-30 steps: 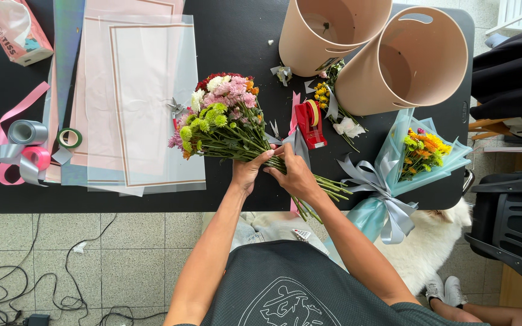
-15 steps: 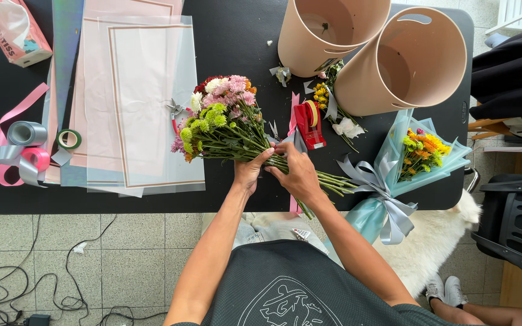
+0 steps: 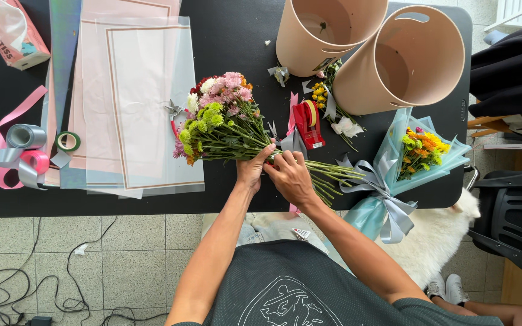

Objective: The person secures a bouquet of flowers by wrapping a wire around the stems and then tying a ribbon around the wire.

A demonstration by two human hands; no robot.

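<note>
Two hands on one bundle: the loose bouquet lies on its side on the black table, heads pointing left, cut stems trailing right toward the table edge.

My left hand is closed around the stems just below the blooms. My right hand is clamped on the same stems right beside it, fingers curled over the top, the two hands touching. I can't tell if anything thin sits between the fingers; a strip of grey ribbon pokes up just behind them.

Change over the last second: small. The bouquet has slid a touch to the left, both hands have stayed on the binding point, and the right hand has rolled slightly over the stems. I read that as still working the tie at the neck, not a reposition.

Around it:
- red tape dispenser just beyond my hands
- scissors by the flower heads, on the edge of the clear wrapping sheets
- finished bouquet in blue wrap with a silver bow, to the right
- two peach flower buckets tipped over at the back
- ribbon rolls and green floral tape far left
</note>
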